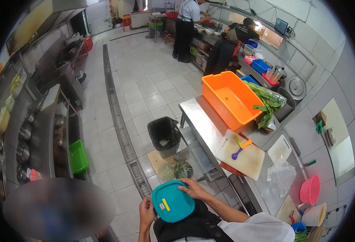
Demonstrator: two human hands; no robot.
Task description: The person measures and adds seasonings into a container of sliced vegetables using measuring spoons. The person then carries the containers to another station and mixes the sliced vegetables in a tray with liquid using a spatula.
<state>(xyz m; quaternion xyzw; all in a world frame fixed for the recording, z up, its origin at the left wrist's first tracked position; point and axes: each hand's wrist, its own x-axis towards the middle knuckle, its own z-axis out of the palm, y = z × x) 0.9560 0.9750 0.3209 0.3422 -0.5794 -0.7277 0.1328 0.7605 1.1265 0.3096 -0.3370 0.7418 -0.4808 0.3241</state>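
Observation:
In front of my dark apron is a teal square plastic lid (176,207) with rounded corners and a yellow label. Whether a container sits under it is hidden. My right hand (193,188) grips its upper right edge, with the thumb on top. At the left edge, my left hand (146,210) has its fingers curled against the rim. A white cutting board (248,163) lies on the steel counter to the right, bearing yellow, orange and purple measuring spoons (241,148).
A large orange tub (230,99) stands on the counter beside leafy greens (268,101). A black-lined bin (163,133) and bags of greens (183,169) are on the floor. Shelves with pots (24,131) line the left. Two people (187,28) (230,44) work at the far counter.

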